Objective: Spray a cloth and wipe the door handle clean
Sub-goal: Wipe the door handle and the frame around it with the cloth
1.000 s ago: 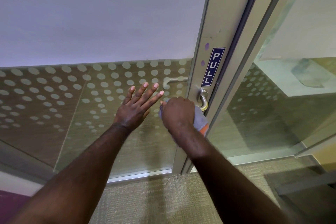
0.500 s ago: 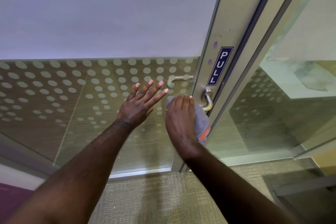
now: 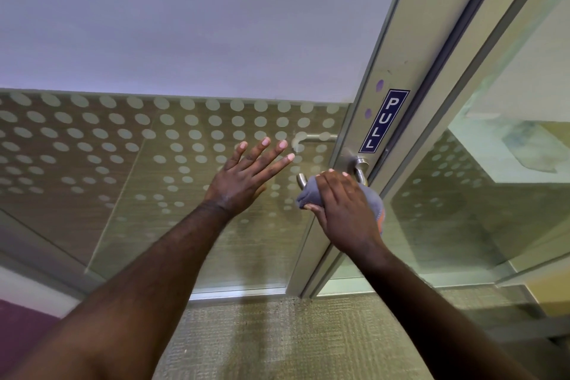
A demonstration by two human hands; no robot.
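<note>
right hand [image 3: 345, 210] fingers [image 3: 331, 182] gripping bunched grey cloth [image 3: 308, 193] around curved steel door handle [image 3: 361, 171] | left hand [image 3: 243, 180] fingers [image 3: 265, 151] lying spread, flat on dotted glass door [image 3: 154, 163]

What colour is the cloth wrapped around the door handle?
Grey, with an orange edge: the cloth under the right hand, seen in the head view.

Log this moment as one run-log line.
phase: wiping | right hand: grey cloth on door handle | left hand: flat on glass door

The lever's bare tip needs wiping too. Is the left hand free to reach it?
Probably yes: the left hand lies open and empty on the glass, and the lever's tip pokes out uncovered beside the cloth.
</note>
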